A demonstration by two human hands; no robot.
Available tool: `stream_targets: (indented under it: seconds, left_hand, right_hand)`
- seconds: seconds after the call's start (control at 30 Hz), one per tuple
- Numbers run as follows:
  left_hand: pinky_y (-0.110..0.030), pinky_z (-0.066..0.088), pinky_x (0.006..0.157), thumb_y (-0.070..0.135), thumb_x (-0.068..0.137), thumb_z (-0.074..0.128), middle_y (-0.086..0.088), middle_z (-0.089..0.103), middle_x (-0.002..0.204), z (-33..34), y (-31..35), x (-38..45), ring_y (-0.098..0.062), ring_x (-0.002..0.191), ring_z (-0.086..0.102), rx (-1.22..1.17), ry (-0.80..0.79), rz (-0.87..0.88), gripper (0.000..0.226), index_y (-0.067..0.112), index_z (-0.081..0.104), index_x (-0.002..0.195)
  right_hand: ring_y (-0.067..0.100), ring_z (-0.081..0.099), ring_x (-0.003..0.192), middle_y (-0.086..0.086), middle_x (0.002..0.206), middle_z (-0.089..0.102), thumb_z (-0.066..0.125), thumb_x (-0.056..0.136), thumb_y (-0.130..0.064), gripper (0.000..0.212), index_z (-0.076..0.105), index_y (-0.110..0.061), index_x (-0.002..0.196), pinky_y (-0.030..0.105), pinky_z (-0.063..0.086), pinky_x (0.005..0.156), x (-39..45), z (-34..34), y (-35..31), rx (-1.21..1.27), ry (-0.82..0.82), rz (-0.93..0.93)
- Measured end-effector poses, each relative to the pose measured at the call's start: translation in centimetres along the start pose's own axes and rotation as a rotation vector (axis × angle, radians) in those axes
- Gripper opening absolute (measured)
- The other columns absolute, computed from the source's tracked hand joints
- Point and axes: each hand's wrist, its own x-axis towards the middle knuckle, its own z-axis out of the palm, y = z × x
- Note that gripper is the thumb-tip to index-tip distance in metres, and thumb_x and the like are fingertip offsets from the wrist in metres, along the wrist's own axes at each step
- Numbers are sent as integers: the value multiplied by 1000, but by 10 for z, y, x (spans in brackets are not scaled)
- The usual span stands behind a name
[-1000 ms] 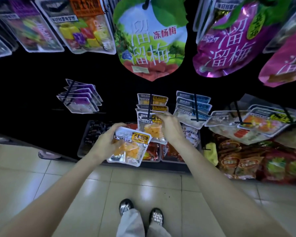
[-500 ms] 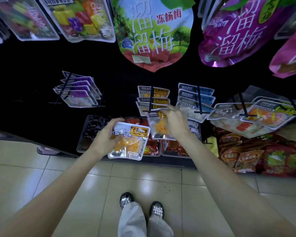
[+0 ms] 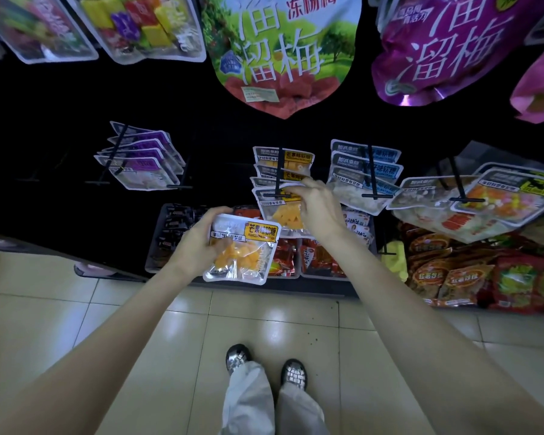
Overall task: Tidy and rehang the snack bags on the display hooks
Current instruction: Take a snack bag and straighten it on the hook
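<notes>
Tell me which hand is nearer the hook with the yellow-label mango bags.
Right. The right hand is at the hook, gripping the front bag that hangs there. The left hand is lower and to the left, holding a loose mango bag.

Dim shelving swallowed in black shadow — glare patches shone on the floor tiles [image 3: 274,332]; wide-angle edges bowed, softly blurred.

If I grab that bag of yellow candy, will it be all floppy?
Probably floppy: the mango candy bag is thin clear film that creases where the left hand grips it. Likely light too, since one hand holds it up. Its glossy surface might feel slippery.
</notes>
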Motion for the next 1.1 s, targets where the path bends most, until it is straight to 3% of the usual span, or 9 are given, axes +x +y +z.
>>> stream_targets:
  seconds: [0.23,0.37,0.53,0.6,0.67,0.8,0.9,1.03,1.1]
  left_hand:
    - [-45,52,83,6,88,62,-6,61,107,-1,6,7,-29,92,62,-27,-10,37,48,42,44,114]
    - [-39,52,85,4,87,62,-4,61,109,0,7,11,-28,97,60,-129,-20,38,48,39,45,115]
    - [-14,46,80,0,88,60,5,56,112,16,22,17,-14,108,52,-296,-51,21,44,28,47,120]
    - [-14,46,76,1,88,59,5,56,106,23,27,21,-17,103,55,-266,-52,-16,46,22,46,127]
    - [-19,44,79,4,89,58,2,52,109,26,30,25,-17,99,54,-162,-24,-69,49,19,42,133]
    - [-30,46,79,4,92,51,0,50,109,23,24,26,-16,94,51,-180,57,-181,42,14,44,132]
    - [-40,50,86,-1,91,49,3,56,98,18,7,21,-22,91,57,-206,87,-229,36,12,49,124]
    - [-43,48,92,-3,89,48,2,59,96,16,-8,15,-28,98,61,-205,128,-261,31,19,50,112]
    - [-39,49,89,-3,90,48,4,57,94,16,-10,13,-27,97,61,-202,129,-245,31,20,49,111]
  right_hand:
    - [31,28,131,12,150,23,54,85,7,71,26,-14,146,38,25,107,12,0,-11,-110,-91,107]
    - [28,32,128,15,139,36,47,90,2,48,45,-10,137,37,27,111,-5,-3,-17,158,288,110]
    - [23,60,102,0,132,52,59,91,-22,52,37,-23,138,38,47,94,-38,4,-7,645,-215,154]
    - [31,64,87,9,119,61,62,88,-11,53,40,-34,130,42,54,77,-36,8,3,641,-150,176]
    - [22,52,54,8,87,63,59,88,-3,47,45,-29,126,22,46,48,-30,8,10,552,-84,185]
    - [7,32,37,3,61,50,53,92,-4,30,56,-18,118,16,26,39,-18,6,12,370,17,128]
    - [2,46,41,5,72,64,53,92,-3,24,63,-14,110,12,30,41,-19,10,10,348,3,74]
    - [1,50,49,-14,81,63,55,90,1,25,68,-12,107,10,35,49,-28,13,9,358,-35,-22]
    - [2,55,62,0,97,70,55,90,0,27,67,-11,112,8,39,58,-27,13,7,379,61,-13]
